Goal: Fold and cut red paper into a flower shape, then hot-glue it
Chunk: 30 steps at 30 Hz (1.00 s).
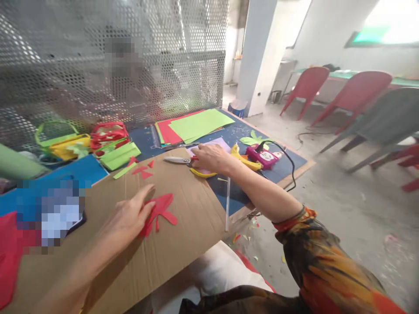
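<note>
In the head view my left hand point(131, 213) is low over a brown cardboard sheet point(190, 218), its thumb and fingers closed on the edge of a red paper cutout point(165, 209) with petal-like lobes. My right hand point(212, 158) reaches to the far side of the cardboard. Its fingers are around the red handle of a pair of scissors point(177, 160), whose blades point left. Just under that hand curves a yellow strip point(203, 174). Small red paper scraps point(140, 170) lie between the two hands, towards the back.
A yellow glue gun point(250, 163) and a magenta socket box point(263, 157) with a black cable lie right. A clear glue stick point(227, 207) crosses the cardboard's edge. Green paper sheets point(203, 124) are stacked behind; small paper baskets point(109, 135) stand left, before a perforated metal panel point(183, 65).
</note>
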Available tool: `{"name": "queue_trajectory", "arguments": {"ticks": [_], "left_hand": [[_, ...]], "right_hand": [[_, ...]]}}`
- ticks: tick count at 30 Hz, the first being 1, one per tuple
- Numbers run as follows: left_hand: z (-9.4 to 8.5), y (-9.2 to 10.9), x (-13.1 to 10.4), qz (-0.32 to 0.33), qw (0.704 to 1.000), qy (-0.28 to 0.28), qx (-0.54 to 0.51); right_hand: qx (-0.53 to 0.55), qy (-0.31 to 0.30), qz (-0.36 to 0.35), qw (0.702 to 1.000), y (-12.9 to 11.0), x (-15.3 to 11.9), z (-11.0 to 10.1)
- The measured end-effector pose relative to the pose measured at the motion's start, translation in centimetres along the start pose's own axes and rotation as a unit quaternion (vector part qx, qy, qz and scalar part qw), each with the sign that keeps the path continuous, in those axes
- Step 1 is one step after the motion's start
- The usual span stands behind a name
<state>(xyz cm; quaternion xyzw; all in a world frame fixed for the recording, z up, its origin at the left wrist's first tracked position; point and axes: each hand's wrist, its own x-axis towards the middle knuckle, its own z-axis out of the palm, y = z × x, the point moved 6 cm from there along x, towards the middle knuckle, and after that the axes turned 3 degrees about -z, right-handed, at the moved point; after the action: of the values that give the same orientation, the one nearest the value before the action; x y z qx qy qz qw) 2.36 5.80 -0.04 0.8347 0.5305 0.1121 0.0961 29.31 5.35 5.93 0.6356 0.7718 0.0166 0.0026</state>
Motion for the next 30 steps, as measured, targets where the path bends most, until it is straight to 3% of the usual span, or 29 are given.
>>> {"name": "queue_trajectory", "arguments": {"ticks": [2, 5, 8, 10, 14, 20, 25, 30], "left_hand": [[-1.0, 0.4, 0.0, -0.005, 0.999, 0.011, -0.034], [-3.8, 1.3, -0.1, -0.007, 0.993, 0.098, -0.058], [-5.9, 2.0, 0.0, 0.028, 0.979, 0.186, -0.076], [-6.2, 1.9, 0.2, 0.043, 0.974, 0.209, -0.079], [-5.6, 2.3, 0.4, 0.071, 0.983, 0.153, -0.074], [-3.9, 3.4, 0.0, 0.158, 0.983, -0.021, -0.089], [-2.8, 3.1, 0.1, 0.170, 0.983, -0.057, -0.039], [-2.7, 4.2, -0.1, 0.200, 0.978, -0.058, -0.036]], "right_hand": [[0.004, 0.028, 0.036, 0.999, 1.3, -1.5, -1.7], [-0.028, 0.057, 0.108, 0.992, 4.1, -4.9, -2.6], [-0.109, 0.024, 0.166, 0.980, 6.3, -7.9, -0.8], [-0.137, 0.001, 0.174, 0.975, 6.8, -9.1, 0.8], [-0.138, -0.007, 0.184, 0.973, 6.3, -9.9, 2.5], [-0.173, 0.031, 0.202, 0.963, 6.1, -9.4, 3.2], [-0.185, 0.115, 0.170, 0.961, 6.7, -11.2, 3.5], [-0.065, 0.265, 0.247, 0.930, 10.6, -13.5, 2.7]]}}
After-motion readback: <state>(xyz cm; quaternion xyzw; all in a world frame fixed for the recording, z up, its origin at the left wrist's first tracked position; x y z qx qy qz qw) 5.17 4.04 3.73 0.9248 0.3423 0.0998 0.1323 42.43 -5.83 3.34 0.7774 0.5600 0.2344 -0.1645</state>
